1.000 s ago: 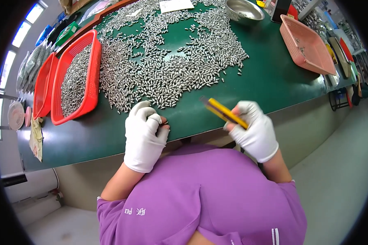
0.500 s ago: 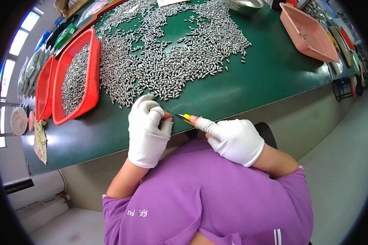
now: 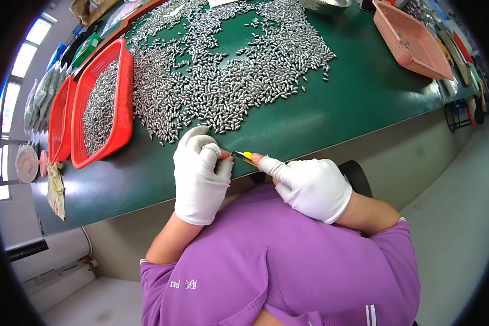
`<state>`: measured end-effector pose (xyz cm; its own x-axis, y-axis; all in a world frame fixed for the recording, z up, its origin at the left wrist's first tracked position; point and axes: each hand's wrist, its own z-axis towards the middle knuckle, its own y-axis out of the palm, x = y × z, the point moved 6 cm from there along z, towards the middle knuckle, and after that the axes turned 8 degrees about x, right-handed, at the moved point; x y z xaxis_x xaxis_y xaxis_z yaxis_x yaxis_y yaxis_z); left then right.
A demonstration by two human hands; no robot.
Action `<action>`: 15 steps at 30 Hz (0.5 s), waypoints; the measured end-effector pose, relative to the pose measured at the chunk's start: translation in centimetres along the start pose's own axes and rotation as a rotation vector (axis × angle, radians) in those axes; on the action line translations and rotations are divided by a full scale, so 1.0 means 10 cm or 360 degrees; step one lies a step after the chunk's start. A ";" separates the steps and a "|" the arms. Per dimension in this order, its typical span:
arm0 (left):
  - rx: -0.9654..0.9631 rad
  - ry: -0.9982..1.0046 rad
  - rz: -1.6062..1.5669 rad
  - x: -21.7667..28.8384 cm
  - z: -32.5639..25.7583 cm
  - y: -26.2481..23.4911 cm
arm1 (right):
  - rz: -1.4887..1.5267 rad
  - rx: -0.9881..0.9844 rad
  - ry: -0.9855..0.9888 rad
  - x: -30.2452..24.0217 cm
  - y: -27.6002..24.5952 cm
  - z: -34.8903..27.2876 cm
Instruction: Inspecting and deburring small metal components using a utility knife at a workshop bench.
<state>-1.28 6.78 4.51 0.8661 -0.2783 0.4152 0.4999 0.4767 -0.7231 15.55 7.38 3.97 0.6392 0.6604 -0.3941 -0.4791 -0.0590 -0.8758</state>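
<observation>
My left hand [image 3: 202,174], in a white glove with bare thumb and fingertips, is closed in a pinch near the table's front edge. Whatever sits between those fingertips is too small and hidden to make out. In my right hand [image 3: 312,185], also white-gloved with a bare thumb tip, is a slim yellow and black utility knife [image 3: 248,156]. Its dark tip points left and nearly meets the left fingertips. Just beyond my left hand spreads a wide layer of small, silvery, bullet-shaped metal parts [image 3: 223,103] on the green table [image 3: 304,122].
Left of the parts, a red plastic basket [image 3: 126,108] holds more of them, with another red basket [image 3: 60,122] beside it. A pink basket [image 3: 413,62] stands at the far right. A metal bowl [image 3: 331,5] is at the back, and a cloth [image 3: 55,190] lies at the left edge.
My left hand has shifted very slightly right, its fingertips now closer to the knife tip. The right hand keeps its grip and place.
</observation>
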 end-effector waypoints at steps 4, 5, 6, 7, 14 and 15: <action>-0.0006 -0.0006 -0.0021 0.00 0.00 0.00 | -0.0010 -0.0004 0.0012 0.01 0.00 0.00; -0.0008 -0.0007 -0.0021 0.01 0.00 0.00 | -0.0012 -0.0006 0.0020 0.02 0.00 0.00; -0.0006 -0.0006 -0.0016 0.01 0.00 -0.01 | -0.0014 -0.0008 0.0027 0.02 0.00 0.00; -0.0004 -0.0005 -0.0011 0.01 0.00 -0.01 | -0.0013 -0.0010 0.0028 0.03 0.00 0.01; -0.0007 -0.0009 -0.0034 0.00 0.00 0.00 | 0.0054 -0.0037 -0.0067 0.03 0.01 0.03; -0.0011 -0.0007 -0.0033 -0.01 0.00 0.00 | 0.0073 -0.0057 -0.0067 0.04 0.01 0.04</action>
<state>-1.32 6.78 4.45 0.8557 -0.2843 0.4325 0.5175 0.4651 -0.7182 15.51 7.91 3.79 0.5908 0.6872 -0.4227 -0.4852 -0.1160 -0.8667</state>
